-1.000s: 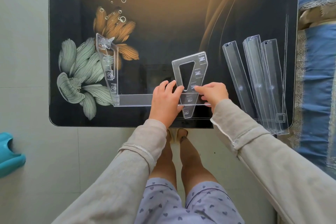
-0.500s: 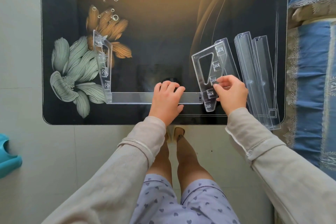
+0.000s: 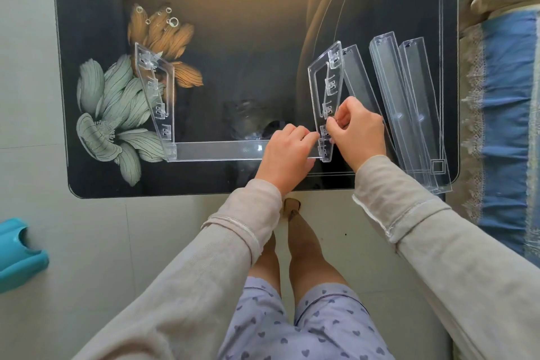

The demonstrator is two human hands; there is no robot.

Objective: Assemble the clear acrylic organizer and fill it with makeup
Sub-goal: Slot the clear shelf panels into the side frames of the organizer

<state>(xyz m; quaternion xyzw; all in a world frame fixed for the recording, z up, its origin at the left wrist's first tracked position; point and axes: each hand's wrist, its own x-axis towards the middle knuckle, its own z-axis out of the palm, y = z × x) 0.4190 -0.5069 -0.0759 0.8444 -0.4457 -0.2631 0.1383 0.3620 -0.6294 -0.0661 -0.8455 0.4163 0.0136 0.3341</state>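
Observation:
A clear acrylic side panel (image 3: 155, 90) stands upright on the dark table, joined at its near end to a long clear shelf strip (image 3: 219, 150). My left hand (image 3: 285, 155) rests on the right end of that strip, fingers laid over it. My right hand (image 3: 355, 133) pinches a second clear side panel (image 3: 324, 88), held upright at the strip's right end. Three more clear shelf strips (image 3: 409, 114) lie side by side to the right. No makeup is in view.
The glass table (image 3: 263, 23) has a printed flower pattern and a rounded near edge. A blue patterned bedspread (image 3: 505, 96) borders it on the right. A teal plastic object (image 3: 17, 254) sits on the tiled floor at the left. My knees are below the table edge.
My right hand has lifted the second side panel from lying flat, carried it right and stood it upright at the strip's right end. My left hand has slid right along the strip.

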